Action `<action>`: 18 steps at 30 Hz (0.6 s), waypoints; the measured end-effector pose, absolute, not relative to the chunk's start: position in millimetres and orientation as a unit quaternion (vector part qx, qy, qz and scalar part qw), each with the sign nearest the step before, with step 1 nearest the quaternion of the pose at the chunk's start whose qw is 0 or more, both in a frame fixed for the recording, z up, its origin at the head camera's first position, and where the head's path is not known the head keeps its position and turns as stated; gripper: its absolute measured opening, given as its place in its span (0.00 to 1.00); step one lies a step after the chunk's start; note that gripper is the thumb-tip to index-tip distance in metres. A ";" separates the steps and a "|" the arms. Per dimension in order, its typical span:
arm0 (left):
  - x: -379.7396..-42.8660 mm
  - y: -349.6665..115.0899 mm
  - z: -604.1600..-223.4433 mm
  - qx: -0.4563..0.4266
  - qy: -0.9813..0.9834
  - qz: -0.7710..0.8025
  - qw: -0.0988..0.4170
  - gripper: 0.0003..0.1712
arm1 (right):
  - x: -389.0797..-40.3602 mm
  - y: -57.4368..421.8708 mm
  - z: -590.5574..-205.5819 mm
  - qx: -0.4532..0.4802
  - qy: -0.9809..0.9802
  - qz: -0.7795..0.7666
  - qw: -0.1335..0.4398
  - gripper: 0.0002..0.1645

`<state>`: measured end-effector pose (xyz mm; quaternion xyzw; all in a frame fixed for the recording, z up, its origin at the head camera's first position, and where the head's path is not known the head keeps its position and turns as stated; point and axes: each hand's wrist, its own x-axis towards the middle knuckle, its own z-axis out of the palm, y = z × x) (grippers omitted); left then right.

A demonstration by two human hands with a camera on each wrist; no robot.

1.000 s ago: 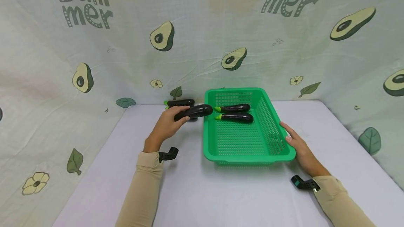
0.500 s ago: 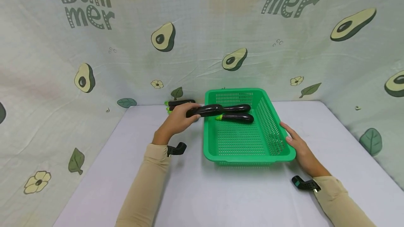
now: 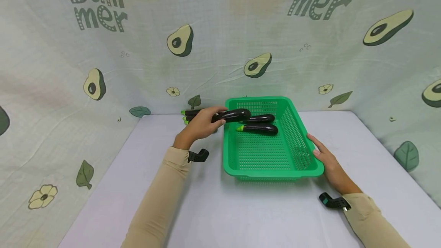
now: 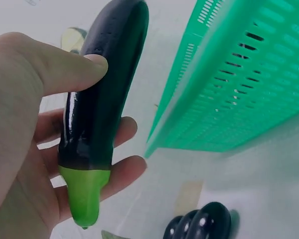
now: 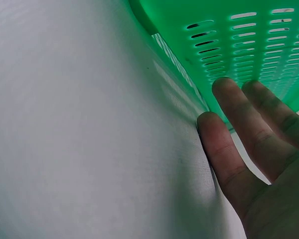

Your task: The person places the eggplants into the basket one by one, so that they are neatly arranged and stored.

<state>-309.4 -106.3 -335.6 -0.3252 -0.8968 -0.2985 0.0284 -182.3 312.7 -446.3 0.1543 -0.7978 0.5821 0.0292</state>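
Eggplant carried over a basket rim. Over the past second the left hand (image 3: 202,123) moves rightward through the centre of the frame, so that the held eggplant (image 3: 236,115), formerly left of the green basket (image 3: 272,173), now overlaps its upper-left part. The right hand (image 3: 325,159), right of centre, keeps its place at the basket's right side. The carry thus appears well advanced, with release not yet made. In the left wrist view, the left thumb and fingers close round the held eggplant toward its green stem end. The right fingers extend, little bent, along the basket's outer wall without curling round it; whether every fingertip touches cannot be told. Counts: one basket; two hands, each with one black wrist device; one held eggplant; two inside the basket, an upper eggplant (image 3: 264,118) and a lower eggplant (image 3: 260,129), left hand side stem-first; and at least three in the eggplant group (image 4: 209,221), left of the basket and partly hidden in the head view.
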 end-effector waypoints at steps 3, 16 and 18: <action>-313.3 -101.8 -331.2 -0.336 -0.896 -0.290 0.016 0.28 | -182.4 313.2 -446.7 0.153 -0.802 0.576 0.031 0.33; -321.9 -76.5 -314.4 -0.370 -0.891 -0.263 0.013 0.29 | -180.5 312.1 -444.6 0.150 -0.799 0.582 0.030 0.33; -321.7 -71.9 -312.6 -0.376 -0.889 -0.261 0.018 0.29 | -181.0 312.9 -445.3 0.145 -0.802 0.578 0.030 0.33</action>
